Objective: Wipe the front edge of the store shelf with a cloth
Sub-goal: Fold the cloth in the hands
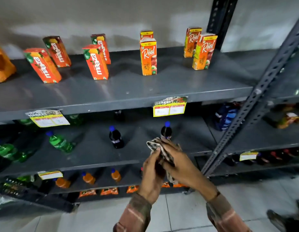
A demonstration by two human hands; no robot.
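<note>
**Cloth gathered in both hands, shelf edge not yet touched**

At nine o'clock, a price tag [48, 119] hangs from the front edge [102, 106] of the grey metal shelf, a flat painted lip with a dull sheen. Waxy orange cartons [43, 65] stand well back from it at eleven o'clock, so the lip looks free to wipe. Toward six o'clock the left hand [151, 171] curls its fingers [156, 152] around the cloth [159, 149], a soft, crumpled checked rag. The right hand [180, 162] closes over it from the other side, likely bunching it into a pad. Both hands hover apart from any edge, in front of the lower shelf. At one o'clock, a second tag [169, 109] sits on the same lip, near the perforated steel upright [256, 104]
</note>
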